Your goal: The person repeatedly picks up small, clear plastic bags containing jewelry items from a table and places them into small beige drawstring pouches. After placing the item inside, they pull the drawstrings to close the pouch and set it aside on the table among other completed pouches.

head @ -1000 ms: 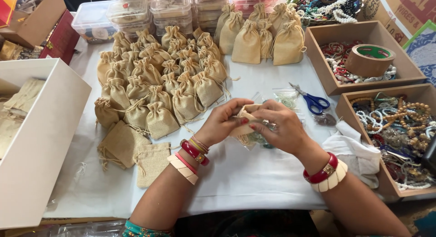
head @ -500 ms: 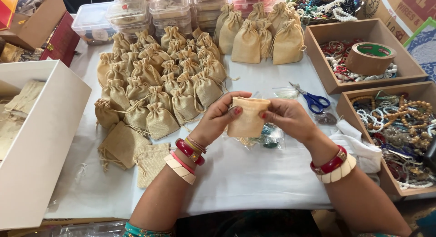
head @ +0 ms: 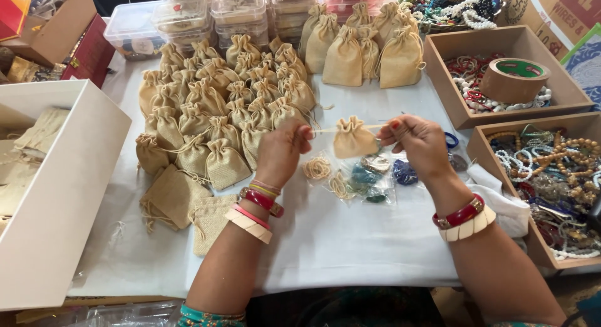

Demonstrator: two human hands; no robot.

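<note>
small burlap pouch (head: 354,139) hangs in the air between both hands, above the middle of the white-covered desk (head: 350,239), over a few clear packets of beads and coiled cord (head: 357,176). the left hand (head: 282,151) pinches one end of its drawstring and the right hand (head: 416,142) pinches the other, fingers clenched on the cord, which runs taut and level from left to right. the pouch is tan, plump, its mouth gathered into a ruffle that points up; its long axis is upright.

at the desk's right edge, one wooden tray (head: 451,83) holds red and white bead strings and a roll of brown tape (head: 514,79); a second tray (head: 482,151) nearer the front holds mixed bead necklaces. a white box (head: 69,195) at the left edge holds flat pouches. tied pouches (head: 219,108) crowd the back left; clear lidded tubs (head: 238,7) line the back edge.
</note>
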